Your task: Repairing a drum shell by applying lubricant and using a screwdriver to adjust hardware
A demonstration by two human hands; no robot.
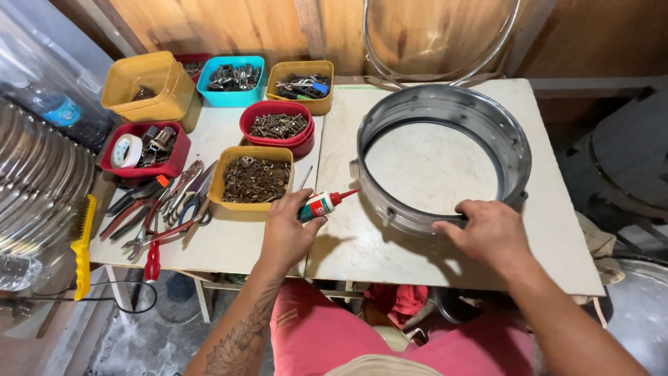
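Yellow tub (pixel 255 178) of nuts beside left hand (pixel 287 233), grip closed on small red-tipped glue bottle (pixel 321 205), right hand (pixel 487 233) clasping grey metal drum shell (pixel 445 111) rim on table (pixel 543 230), red bowl (pixel 277 125) holding screws.

Soft, even daylight fills the scene, brightest on the pale tabletop (pixel 417 237). Both hands cast short, faint-edged shadows onto it, toward the far side. Mild glare sits on the ribbed metal drum (pixel 35 181) at the left edge. Focus is sharp at centre; the wide lens bends and stretches the frame's edges.
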